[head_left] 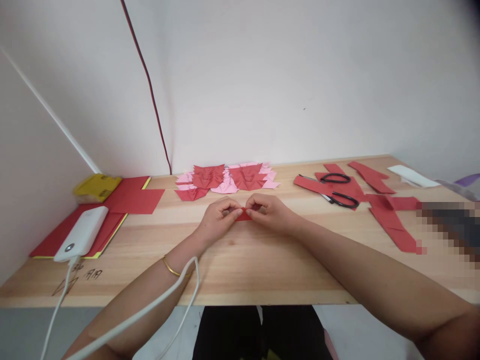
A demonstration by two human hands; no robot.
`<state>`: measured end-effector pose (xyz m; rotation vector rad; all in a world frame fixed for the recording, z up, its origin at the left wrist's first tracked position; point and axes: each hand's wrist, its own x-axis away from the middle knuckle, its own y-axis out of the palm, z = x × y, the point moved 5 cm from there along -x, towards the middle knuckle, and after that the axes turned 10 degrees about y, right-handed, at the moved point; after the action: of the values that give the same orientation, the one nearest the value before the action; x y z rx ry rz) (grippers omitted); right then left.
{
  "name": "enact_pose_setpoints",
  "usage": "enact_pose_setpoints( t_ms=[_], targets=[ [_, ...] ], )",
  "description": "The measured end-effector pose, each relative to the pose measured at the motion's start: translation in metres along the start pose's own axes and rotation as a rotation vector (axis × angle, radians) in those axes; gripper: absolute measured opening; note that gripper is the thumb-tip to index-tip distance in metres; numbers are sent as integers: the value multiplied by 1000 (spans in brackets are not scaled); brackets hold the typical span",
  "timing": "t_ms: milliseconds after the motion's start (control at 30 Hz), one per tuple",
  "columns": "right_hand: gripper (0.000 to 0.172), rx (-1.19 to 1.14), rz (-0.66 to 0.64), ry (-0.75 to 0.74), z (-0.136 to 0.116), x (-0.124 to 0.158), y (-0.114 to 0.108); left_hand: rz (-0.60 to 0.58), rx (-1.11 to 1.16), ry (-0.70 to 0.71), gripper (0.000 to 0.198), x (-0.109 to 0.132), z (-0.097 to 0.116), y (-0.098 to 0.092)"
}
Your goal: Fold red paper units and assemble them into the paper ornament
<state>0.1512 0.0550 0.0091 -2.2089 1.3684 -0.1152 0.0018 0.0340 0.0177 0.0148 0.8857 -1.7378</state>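
Observation:
A small piece of red paper (244, 215) is held just above the wooden table (232, 270), between my two hands. My left hand (221, 216) pinches its left side with thumb and forefinger. On the right side, my right hand (267, 212) pinches it the same way. The fingertips of both hands are close together, and much of the paper is hidden behind them. Beyond my hands, near the wall, lie rows of folded red pieces (247, 176) and pink pieces (225, 185).
At the left are red sheets (140, 201), a yellow packet (98, 188) and a white power bank (83, 232) with a white cable (150, 312) crossing my left forearm. Black-handled scissors (345, 200) and red paper strips (392, 222) lie at the right, near a white strip (412, 176).

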Motion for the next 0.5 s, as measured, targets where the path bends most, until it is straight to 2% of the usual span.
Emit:
enact_pose_setpoints(
  t_ms=[167,233,400,500],
  targets=[
    [4,9,-15,-7,-7,3,4,-31,-31,91,17,0,10,2],
    [6,18,-8,3,-9,2,4,-3,-2,95,18,0,11,1],
    [7,52,45,54,-2,-3,-6,219,162,-27,17,2,-5,-12],
    [6,76,67,78,5,-6,-12,305,280,-107,17,3,-17,-14]
  ],
)
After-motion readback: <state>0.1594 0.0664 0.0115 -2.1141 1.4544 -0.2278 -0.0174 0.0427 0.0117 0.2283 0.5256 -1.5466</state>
